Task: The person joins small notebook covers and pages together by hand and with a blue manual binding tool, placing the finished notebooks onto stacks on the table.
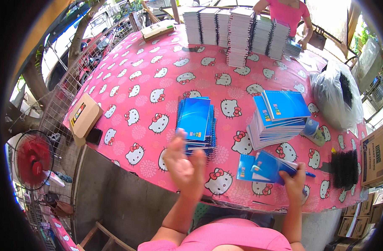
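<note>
One view only, riding on the person's head and tipped steeply down over the pink table (149, 67), close enough that both forearms climb in from the bottom edge. The fisheye bows the table's near edge and blacks out the corners. Farther up, the view reaches across to the stacked notebooks (237, 31) at the far side.

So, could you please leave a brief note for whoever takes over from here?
Left hand: empty, open, raised near the middle notebook stack.
Right hand: holds a blue notebook over a loose cover, with a pen.
Done: taller stack on the right; white stacks at the far edge.
Left: the notebook in hand; black coils lie at the right.
</note>
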